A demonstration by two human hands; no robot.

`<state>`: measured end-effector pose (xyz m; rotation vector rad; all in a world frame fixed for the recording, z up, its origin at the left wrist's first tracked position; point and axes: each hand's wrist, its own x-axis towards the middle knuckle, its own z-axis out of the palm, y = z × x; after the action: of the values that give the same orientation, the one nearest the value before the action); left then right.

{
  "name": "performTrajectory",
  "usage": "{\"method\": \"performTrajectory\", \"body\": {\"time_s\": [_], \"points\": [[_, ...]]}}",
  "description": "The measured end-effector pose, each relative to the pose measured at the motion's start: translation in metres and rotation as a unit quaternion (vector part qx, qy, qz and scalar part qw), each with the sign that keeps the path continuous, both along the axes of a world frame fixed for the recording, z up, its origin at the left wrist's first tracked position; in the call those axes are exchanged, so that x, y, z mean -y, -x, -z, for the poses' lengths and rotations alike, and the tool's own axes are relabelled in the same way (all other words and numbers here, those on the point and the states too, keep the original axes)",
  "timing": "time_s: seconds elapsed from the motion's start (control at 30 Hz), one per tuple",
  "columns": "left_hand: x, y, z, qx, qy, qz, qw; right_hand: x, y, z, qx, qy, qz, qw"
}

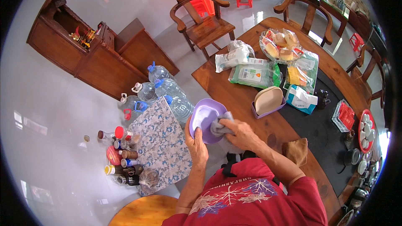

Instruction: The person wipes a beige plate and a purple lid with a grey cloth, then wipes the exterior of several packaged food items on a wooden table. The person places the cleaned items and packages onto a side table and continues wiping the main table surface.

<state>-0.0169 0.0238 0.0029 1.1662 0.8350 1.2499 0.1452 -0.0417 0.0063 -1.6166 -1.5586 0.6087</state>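
Note:
A shallow purple plastic dish with rounded corners is tilted up in front of me. My left hand grips its left lower rim, thumb over the edge. Bunched in my right hand is a grey cloth, pressed against the right side of the dish's inside. Some of that inside is hidden by the cloth. On the wooden table to the right stands a purple box holding beige oval pieces.
Bagged food, a green-white package and a tissue pack lie on the table. A brown cloth rests near its edge. Water bottles stand left, beyond a patterned tabletop lined with jars. A wooden chair stands beyond.

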Motion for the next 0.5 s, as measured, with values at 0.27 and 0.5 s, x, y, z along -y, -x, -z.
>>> {"method": "performTrajectory", "body": {"time_s": [0.27, 0.5], "points": [[0.004, 0.005, -0.017, -0.081, 0.003, 0.087, 0.993, -0.033, -0.016, -0.057, 0.292, -0.3, 0.027, 0.908], [0.003, -0.001, -0.035, -0.001, 0.003, 0.065, 0.998, -0.047, -0.029, -0.003, -0.001, -0.107, -0.021, 0.994]]}}
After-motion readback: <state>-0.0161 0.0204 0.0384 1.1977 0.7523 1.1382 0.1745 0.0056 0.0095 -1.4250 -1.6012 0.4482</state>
